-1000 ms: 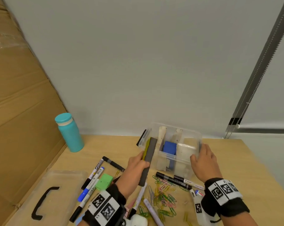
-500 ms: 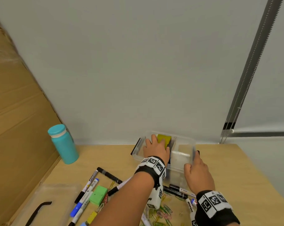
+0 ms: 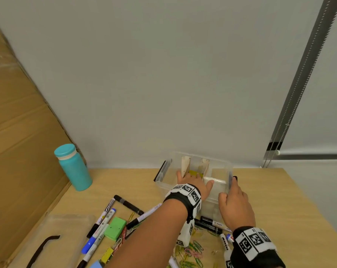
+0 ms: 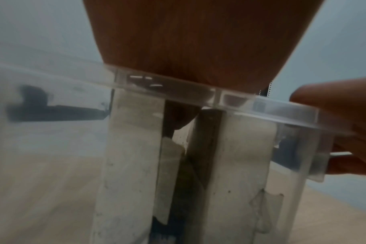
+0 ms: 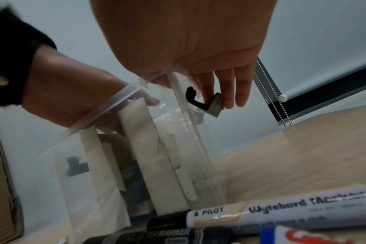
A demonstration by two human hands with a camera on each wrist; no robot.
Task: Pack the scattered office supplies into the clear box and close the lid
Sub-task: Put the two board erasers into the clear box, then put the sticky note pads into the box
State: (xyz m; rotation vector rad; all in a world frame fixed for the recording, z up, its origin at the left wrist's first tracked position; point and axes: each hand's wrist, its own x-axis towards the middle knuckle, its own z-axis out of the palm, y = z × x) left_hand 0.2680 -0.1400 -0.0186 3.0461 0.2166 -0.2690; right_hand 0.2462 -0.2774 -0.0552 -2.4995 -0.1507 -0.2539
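Note:
The clear box (image 3: pixel 163 182) stands open at the back of the table, split by white dividers (image 3: pixel 185 165). My left hand (image 3: pixel 192 178) reaches into its middle slot, fingers stretched down onto a yellow-and-grey eraser (image 3: pixel 194 173). In the left wrist view the eraser (image 4: pixel 209 140) shows as a dark slab between the dividers. My right hand (image 3: pixel 229 188) grips the box's right wall, thumb inside and fingers outside at the black latch (image 5: pixel 211 102). Markers (image 3: pixel 104 219), a green block (image 3: pixel 115 228) and coloured paper clips (image 3: pixel 191 250) lie in front of the box.
The clear lid (image 3: pixel 67 229) with a black handle (image 3: pixel 42 248) lies at the front left. A teal bottle (image 3: pixel 74 167) stands at the back left beside a cardboard sheet (image 3: pixel 19 151). A Pilot marker (image 5: pixel 261 213) lies under my right wrist. A grey wall is close behind.
My left hand carried the eraser from in front of the box into the middle slot and has gone deeper, so less yellow shows. The right hand stayed on the box's right side.

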